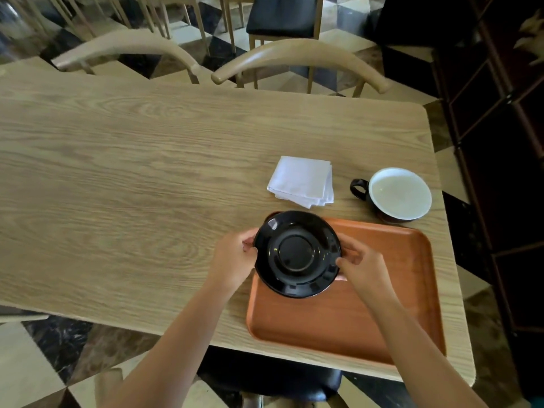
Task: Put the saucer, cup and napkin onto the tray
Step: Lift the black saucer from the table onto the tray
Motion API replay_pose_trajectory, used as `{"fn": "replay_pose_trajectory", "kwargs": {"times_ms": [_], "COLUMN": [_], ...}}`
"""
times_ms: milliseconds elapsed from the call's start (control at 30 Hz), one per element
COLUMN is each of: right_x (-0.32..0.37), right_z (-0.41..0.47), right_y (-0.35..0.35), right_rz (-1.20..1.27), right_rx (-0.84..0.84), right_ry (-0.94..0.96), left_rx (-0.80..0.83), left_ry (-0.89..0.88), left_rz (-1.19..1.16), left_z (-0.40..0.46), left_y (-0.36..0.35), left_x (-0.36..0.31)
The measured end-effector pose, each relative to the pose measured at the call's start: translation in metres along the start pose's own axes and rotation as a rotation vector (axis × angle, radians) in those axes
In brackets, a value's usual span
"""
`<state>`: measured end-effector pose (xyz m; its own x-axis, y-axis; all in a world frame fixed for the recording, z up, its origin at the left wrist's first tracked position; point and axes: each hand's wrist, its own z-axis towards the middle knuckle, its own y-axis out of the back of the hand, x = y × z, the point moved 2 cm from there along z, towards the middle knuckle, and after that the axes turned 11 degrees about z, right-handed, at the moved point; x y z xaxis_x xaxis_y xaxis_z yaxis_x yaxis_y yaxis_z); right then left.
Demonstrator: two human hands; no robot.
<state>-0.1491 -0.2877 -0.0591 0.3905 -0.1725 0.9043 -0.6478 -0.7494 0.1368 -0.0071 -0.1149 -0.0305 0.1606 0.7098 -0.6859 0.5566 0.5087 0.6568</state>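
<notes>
Holding the saucer [296, 254] by its rim with both hands' fingers [249, 240], I fear it catching the tray [382, 304] edge and slipping.

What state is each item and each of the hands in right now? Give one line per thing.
saucer: held upright at the tray's far-left corner
left hand: gripping saucer's left rim
right hand: gripping saucer's right rim
cup: upright on table, off tray
napkin: folded, on table
tray: flat on table

1 head-worn wide-angle view, looking forward and steeply down from the table's [147, 160] near edge; close to both forearms, chairs [300, 58] at the far side
</notes>
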Motion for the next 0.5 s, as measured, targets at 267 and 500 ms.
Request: {"fn": "replay_pose_trajectory", "kwargs": {"times_ms": [267,500], "right_x": [0.0085,0.0083], "right_z": [-0.0017,-0.001], "right_y": [-0.0009,0.003], "right_rz": [-0.057,-0.084], "right_rx": [0.034,0.07], "right_ry": [0.016,0.05], "left_rx": [0.022,0.057], "left_ry": [0.033,0.084], "left_rz": [0.023,-0.078], "left_z": [0.0043,0.0024], "left_y": [0.0041,0.0039], "left_x": [0.0027,0.0044]}}
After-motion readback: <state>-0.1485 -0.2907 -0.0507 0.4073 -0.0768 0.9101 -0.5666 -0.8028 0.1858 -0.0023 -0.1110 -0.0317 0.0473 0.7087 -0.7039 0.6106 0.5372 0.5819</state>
